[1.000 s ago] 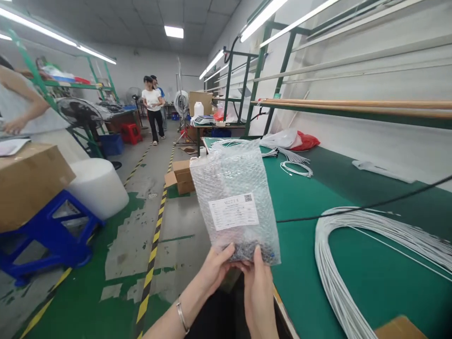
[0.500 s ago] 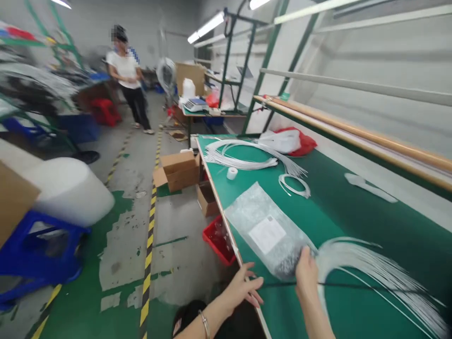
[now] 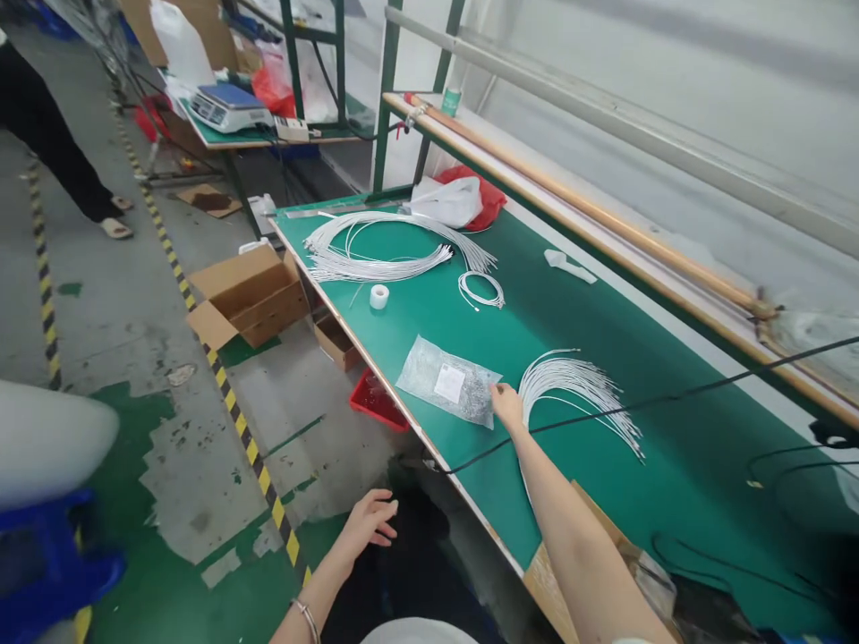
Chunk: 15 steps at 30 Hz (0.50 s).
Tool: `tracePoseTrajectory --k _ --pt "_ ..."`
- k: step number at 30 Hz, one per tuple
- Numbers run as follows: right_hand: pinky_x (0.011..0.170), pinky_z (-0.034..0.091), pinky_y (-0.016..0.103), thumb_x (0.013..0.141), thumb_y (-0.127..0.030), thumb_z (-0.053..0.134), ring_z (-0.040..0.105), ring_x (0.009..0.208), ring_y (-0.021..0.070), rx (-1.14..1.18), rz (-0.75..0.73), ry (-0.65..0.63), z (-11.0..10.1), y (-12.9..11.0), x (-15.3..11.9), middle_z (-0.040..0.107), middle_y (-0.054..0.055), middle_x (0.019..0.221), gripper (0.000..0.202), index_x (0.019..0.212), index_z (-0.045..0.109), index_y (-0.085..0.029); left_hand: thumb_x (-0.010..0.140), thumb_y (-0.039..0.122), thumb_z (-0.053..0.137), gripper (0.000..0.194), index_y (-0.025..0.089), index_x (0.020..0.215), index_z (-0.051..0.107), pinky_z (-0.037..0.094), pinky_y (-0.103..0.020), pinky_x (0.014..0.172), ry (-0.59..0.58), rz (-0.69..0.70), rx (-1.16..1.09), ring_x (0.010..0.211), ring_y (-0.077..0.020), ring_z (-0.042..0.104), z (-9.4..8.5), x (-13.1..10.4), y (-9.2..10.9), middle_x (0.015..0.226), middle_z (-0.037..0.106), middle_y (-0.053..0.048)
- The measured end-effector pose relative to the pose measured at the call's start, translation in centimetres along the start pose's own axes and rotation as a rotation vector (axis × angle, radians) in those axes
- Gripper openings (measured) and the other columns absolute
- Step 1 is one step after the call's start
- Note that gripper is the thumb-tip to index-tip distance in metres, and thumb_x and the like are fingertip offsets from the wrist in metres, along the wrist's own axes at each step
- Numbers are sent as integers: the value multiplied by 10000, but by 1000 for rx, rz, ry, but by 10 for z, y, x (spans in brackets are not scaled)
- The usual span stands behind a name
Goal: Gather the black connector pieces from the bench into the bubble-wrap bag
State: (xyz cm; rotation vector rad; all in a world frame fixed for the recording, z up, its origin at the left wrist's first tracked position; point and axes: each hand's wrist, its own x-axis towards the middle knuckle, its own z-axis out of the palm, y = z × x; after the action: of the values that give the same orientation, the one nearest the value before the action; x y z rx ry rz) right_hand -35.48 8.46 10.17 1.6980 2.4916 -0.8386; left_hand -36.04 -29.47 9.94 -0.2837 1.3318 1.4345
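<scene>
Bag (image 3: 473,394) lies flat on the bench (image 3: 429,317), the right hand (image 3: 508,407) with fingers curled at one end, gripping or not I cannot tell from here, the left hand (image 3: 367,523) empty, fingers loosely parted, and I judge a careless sideways sweep could snag the nearby wires (image 3: 570,383).

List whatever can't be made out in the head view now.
Head view:
Label on the bubble bag: print too small.
Bag's contents: blurred by the wrap.
Right hand: grip or mere touch, too small to tell.
Red bin: partly hidden by the green table.
Blue stool: cut off by the left edge.
</scene>
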Motion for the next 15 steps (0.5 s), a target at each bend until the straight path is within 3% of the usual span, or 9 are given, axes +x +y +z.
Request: tracePoseTrajectory --k 8,11,15 --pt "846 569 395 994 -419 600 655 955 195 -145 -12 37 8 -1 -3 660 70 1116 313 1162 631 -157 651 545 858 490 180 926 679 521 -265 607 86 30 75 655 -171 664 -13 26 61 866 688 -73" --pt "778 538 352 1007 -446 558 626 834 169 -151 -61 69 0 -6 6 648 42 978 313 1092 623 -152 671 532 848 463 174 907 673 522 -260 602 110 46 133 630 -160 656 -11 51 91 817 681 -57" --pt "664 409 282 1040 -411 430 544 683 159 -117 -169 76 -16 -18 19 577 13 771 304 921 580 -174 728 480 831 410 163 925 662 530 -254 605 98 67 242 611 -148 652 2 100 144 793 675 -46"
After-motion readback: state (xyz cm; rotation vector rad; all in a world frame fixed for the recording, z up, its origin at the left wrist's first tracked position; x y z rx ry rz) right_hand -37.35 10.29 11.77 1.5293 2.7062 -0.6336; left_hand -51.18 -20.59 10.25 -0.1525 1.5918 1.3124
